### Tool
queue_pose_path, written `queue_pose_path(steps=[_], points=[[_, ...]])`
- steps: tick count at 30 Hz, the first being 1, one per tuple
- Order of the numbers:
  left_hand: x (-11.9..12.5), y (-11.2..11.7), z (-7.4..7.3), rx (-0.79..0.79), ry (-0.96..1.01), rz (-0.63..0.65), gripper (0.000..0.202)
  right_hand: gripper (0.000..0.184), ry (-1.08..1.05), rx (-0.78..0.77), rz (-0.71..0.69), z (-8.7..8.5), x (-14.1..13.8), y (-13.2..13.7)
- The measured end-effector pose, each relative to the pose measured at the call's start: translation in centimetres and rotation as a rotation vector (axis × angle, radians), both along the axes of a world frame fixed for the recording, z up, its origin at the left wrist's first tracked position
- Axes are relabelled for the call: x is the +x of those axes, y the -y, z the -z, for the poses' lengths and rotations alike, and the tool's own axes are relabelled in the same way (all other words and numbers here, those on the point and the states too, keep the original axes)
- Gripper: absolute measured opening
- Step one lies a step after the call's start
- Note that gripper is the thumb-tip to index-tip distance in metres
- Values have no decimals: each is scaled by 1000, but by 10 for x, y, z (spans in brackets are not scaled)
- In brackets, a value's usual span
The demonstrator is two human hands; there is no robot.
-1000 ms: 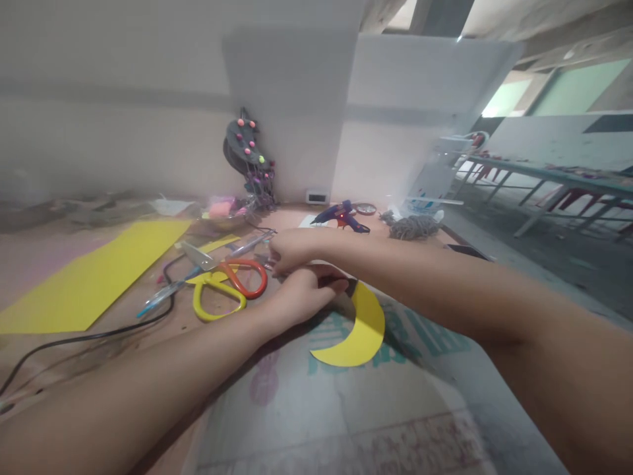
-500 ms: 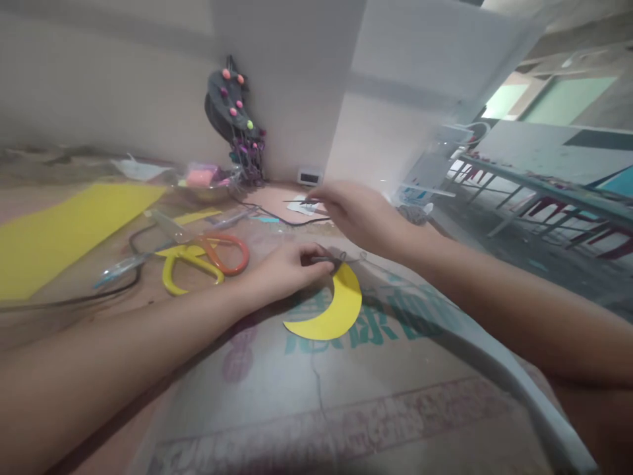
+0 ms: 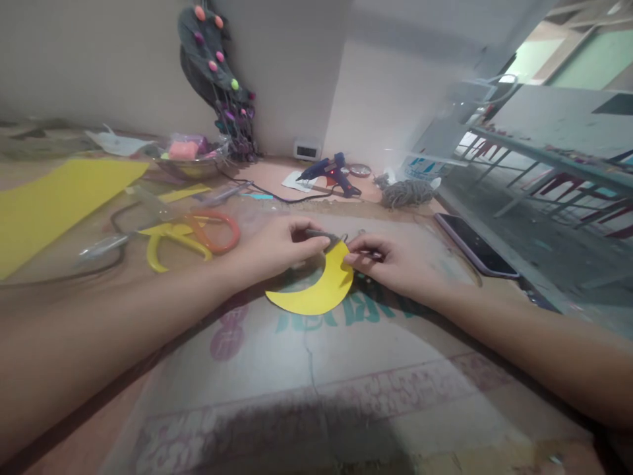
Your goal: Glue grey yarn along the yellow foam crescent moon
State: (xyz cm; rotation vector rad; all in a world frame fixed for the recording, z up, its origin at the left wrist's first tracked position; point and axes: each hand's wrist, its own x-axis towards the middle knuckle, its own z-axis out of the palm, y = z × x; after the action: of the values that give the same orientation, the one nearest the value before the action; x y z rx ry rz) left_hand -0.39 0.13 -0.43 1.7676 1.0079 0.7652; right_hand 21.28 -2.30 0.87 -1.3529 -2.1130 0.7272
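Observation:
A yellow crescent moon cutout [image 3: 316, 297] lies on the printed plastic sheet [image 3: 277, 382], its curve opening to the upper left. My left hand [image 3: 281, 247] is closed at its upper tip, where a dark grey strip of yarn [image 3: 321, 233] shows between thumb and fingers. On the outer right edge of the moon, my right hand [image 3: 390, 260] pinches with thumb and forefinger; whether yarn is also between them is hard to see. A thin loop stands up just behind the tip. Behind the hands, a blue glue gun [image 3: 324, 170] with a small red light rests on a white scrap.
Left of my left hand lie scissors [image 3: 215, 232] with yellow and orange handles, and yellow sheet [image 3: 64, 204]. A bowl [image 3: 188, 168], grey yarn [image 3: 408, 193] and a small display [image 3: 307, 150] stand behind. A phone [image 3: 475, 244] lies right. A grey pompom moon [image 3: 205, 59] hangs behind.
My right hand has come down from the glue gun, which now shows in full, to the moon's right edge. My left hand stays at the tip. The view has tilted downward slightly.

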Motion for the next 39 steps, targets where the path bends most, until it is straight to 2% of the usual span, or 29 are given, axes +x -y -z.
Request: queue_pose_path(steps=[5, 10, 13, 15, 17, 20, 23, 30, 39], points=[[0, 0, 0, -12, 37, 1, 38, 22, -19, -34, -2, 6, 3, 2], [0, 0, -1, -18, 53, 51, 29, 22, -51, -41, -2, 5, 2, 1], [0, 0, -4, -55, 86, 25, 29, 22, -57, -32, -36, 5, 2, 3], [1, 0, -5, -73, 83, -4, 29, 23, -44, 33, -65, 2, 4, 4], [1, 1, -6, -84, 90, -5, 29, 27, -16, 168, -70, -4, 9, 5], [1, 1, -6, -97, 91, 28, 27, 35, -15, 418, -29, -11, 22, 1], [0, 2, -4, -79, 53, 83, 27, 38, 65, 547, -35, -11, 33, -6], [-1, -1, 1, 57, -42, 119, 31, 33, 363, 532, -108, -5, 28, -8], [0, 0, 1, 160, -85, 111, 30, 31, 440, 559, -140, -4, 30, -9]])
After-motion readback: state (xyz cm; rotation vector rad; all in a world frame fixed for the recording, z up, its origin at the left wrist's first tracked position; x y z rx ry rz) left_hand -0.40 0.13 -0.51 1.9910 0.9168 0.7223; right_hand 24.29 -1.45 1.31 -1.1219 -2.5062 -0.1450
